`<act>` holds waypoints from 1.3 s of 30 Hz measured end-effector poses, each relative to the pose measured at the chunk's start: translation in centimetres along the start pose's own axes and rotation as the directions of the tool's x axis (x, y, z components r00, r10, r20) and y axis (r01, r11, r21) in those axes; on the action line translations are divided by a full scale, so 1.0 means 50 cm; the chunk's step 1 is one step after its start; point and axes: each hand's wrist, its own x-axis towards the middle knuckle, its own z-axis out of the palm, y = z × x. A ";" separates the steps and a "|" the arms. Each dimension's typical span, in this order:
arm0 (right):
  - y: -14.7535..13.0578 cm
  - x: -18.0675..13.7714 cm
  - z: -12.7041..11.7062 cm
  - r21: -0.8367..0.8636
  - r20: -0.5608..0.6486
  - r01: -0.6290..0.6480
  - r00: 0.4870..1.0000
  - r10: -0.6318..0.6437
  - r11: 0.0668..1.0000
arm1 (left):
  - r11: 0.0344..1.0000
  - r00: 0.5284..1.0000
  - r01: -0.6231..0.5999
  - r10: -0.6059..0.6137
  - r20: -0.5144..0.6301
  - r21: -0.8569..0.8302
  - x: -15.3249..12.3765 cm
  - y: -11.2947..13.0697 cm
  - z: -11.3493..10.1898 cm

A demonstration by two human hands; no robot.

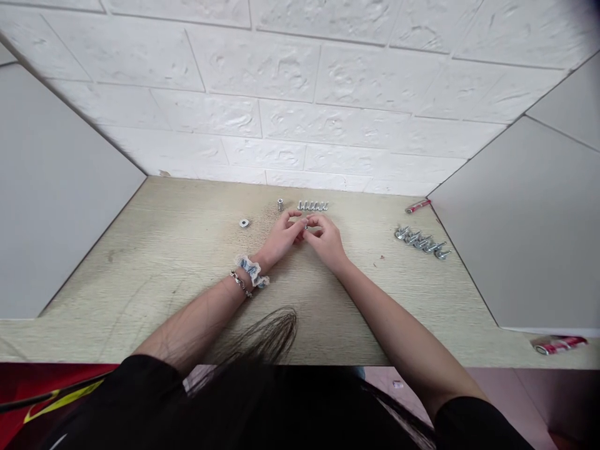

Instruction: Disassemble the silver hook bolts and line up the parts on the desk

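My left hand (287,232) and my right hand (327,240) meet over the middle of the table, fingertips pinched together. Between them shows a bit of a small shiny metal piece (306,227); the fingers cover most of it, so its kind cannot be made out. Just beyond the hands stands a row of several silver bolts (312,205). Left of that row is a small upright stack of metal rings or nuts (280,204). A flat washer (244,223) lies to the left of my left hand.
Toward the right lies a slanting row of several bolts with wide washers (422,242). One red battery (417,206) rests by the back right corner, another red battery (560,345) near the front right edge. Grey panels flank the wooden table (187,219); a white brick wall (290,119) closes the back.
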 end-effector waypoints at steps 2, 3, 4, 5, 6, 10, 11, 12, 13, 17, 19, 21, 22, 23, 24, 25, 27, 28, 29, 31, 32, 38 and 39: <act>0.001 0.001 -0.001 0.009 0.019 0.011 1.000 -0.011 1.000 | 1.000 1.000 0.007 -0.007 0.003 -0.020 0.000 0.001 0.000; 0.000 0.001 -0.001 0.013 0.034 0.019 0.999 -0.019 1.000 | 0.999 1.000 0.010 -0.010 0.003 -0.034 0.000 0.001 -0.001; 0.000 0.001 -0.001 0.017 0.052 0.028 0.998 -0.028 0.999 | 0.999 1.000 0.011 -0.011 0.003 -0.044 0.000 0.001 -0.001; -0.001 0.001 -0.001 0.020 0.065 0.036 0.997 -0.037 0.999 | 0.999 1.000 0.009 -0.009 0.002 -0.050 0.000 0.001 -0.002; -0.002 0.001 0.000 0.022 0.072 0.039 0.997 -0.041 0.999 | 0.999 1.000 0.003 -0.003 0.002 -0.048 0.000 0.000 -0.002; -0.005 0.000 0.000 0.015 0.037 -0.009 0.999 0.009 1.000 | 1.000 1.000 -0.016 0.016 0.004 -0.019 -0.002 0.001 -0.002; -0.005 0.000 0.000 0.014 0.025 -0.022 0.999 0.022 1.000 | 1.000 1.000 -0.012 0.012 0.002 -0.013 -0.003 0.002 -0.002; -0.005 0.000 -0.001 0.012 0.019 -0.028 0.999 0.027 1.000 | 1.000 1.000 -0.007 0.007 -0.002 -0.007 -0.004 0.003 -0.001; -0.004 0.000 -0.001 0.007 0.015 -0.025 1.000 0.025 1.000 | 1.000 1.000 -0.003 0.003 -0.007 -0.002 -0.005 0.004 -0.001; -0.006 -0.001 -0.002 -0.011 0.033 0.047 0.998 -0.047 0.999 | 1.000 1.000 0.003 -0.003 -0.019 0.001 -0.006 0.008 0.001; -0.008 -0.004 -0.002 0.008 0.052 0.077 0.996 -0.077 0.997 | 1.000 1.000 0.004 -0.004 -0.014 -0.003 -0.006 0.009 0.001; -0.008 -0.005 -0.001 0.020 0.047 0.071 0.996 -0.072 0.997 | 1.000 1.000 -0.001 0.001 -0.012 -0.002 -0.006 0.009 0.001; -0.007 -0.005 -0.001 0.016 0.032 0.059 0.998 -0.059 0.998 | 1.000 1.000 -0.004 0.004 -0.012 0.000 -0.006 0.008 0.001; -0.007 -0.005 -0.001 0.010 0.015 0.047 0.999 -0.047 0.999 | 1.000 1.000 -0.009 0.009 -0.016 0.002 -0.007 0.008 0.001; -0.006 -0.005 -0.001 0.002 0.002 0.039 0.999 -0.039 0.999 | 1.000 1.000 -0.011 0.012 -0.019 0.003 -0.007 0.008 0.001; -0.005 -0.004 -0.002 -0.005 -0.004 0.035 0.999 -0.035 0.999 | 1.000 1.000 -0.011 0.011 -0.021 0.004 -0.007 0.008 0.002; -0.005 -0.003 -0.002 -0.015 -0.003 0.044 0.999 -0.044 0.999 | 1.000 1.000 -0.002 0.002 -0.017 0.002 -0.007 0.008 0.002; -0.005 -0.003 -0.002 -0.020 -0.007 0.053 0.999 -0.053 0.998 | 1.000 1.000 0.004 -0.004 -0.017 -0.002 -0.007 0.008 0.002; -0.006 -0.003 -0.003 -0.025 -0.019 0.064 0.998 -0.064 0.998 | 1.000 1.000 0.010 -0.010 -0.017 -0.010 -0.006 0.008 0.002; -0.009 -0.003 -0.003 -0.033 -0.052 0.085 0.995 -0.087 0.996 | 0.999 0.999 0.020 -0.021 -0.025 -0.031 -0.004 0.008 0.001; -0.010 -0.003 -0.003 -0.037 -0.068 0.091 0.993 -0.094 0.995 | 0.999 0.999 0.026 -0.028 -0.028 -0.042 -0.003 0.007 0.001; -0.008 -0.001 -0.003 -0.054 -0.086 0.081 0.993 -0.086 0.995 | 0.999 1.000 0.025 -0.026 -0.017 -0.044 0.000 0.003 0.000; -0.007 -0.001 -0.003 -0.053 -0.079 0.083 0.993 -0.087 0.995 | 0.999 1.000 0.021 -0.022 -0.016 -0.043 -0.001 0.003 0.000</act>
